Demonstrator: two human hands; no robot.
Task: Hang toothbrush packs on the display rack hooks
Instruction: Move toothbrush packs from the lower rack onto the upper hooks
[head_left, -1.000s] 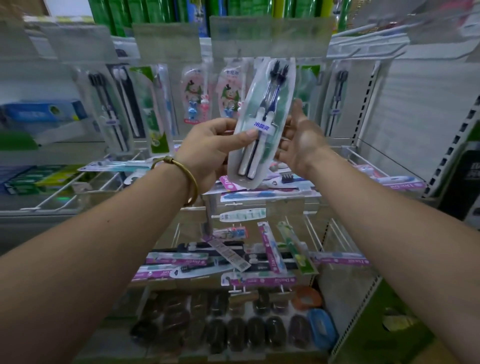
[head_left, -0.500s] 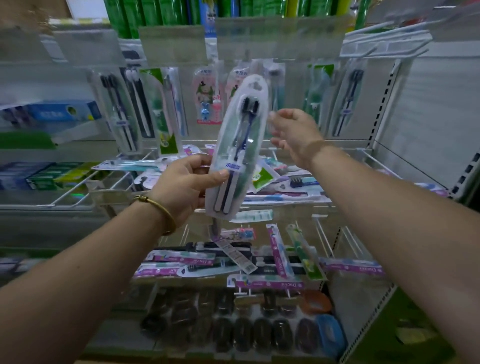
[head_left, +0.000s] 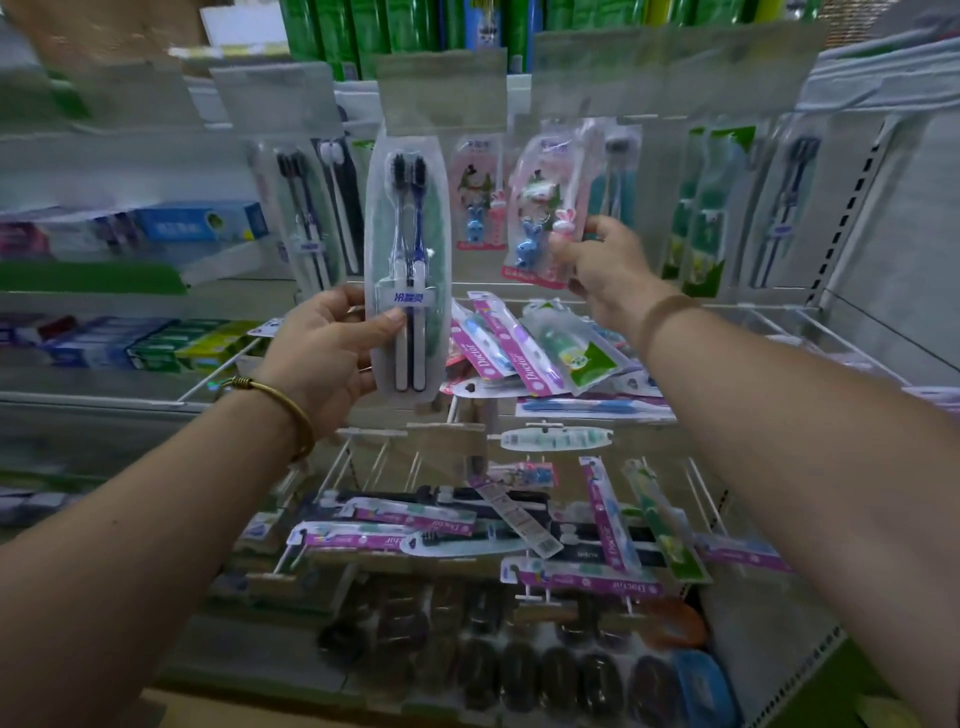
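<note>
While raised at rack (head_left: 844, 218), left hand (head_left: 332, 353): fingers (head_left: 340, 301) gripped twin toothbrush pack (head_left: 408, 260) upright
right hand (head_left: 608, 270): fingers pinched cartoon pack (head_left: 540, 208), lower corner

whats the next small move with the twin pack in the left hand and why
Probably lift the twin pack a little and push it back to hang it. The left hand grips it upright, its top just under the label holder, while the right hand pinches the pink kids' pack, tilted aside.
</note>
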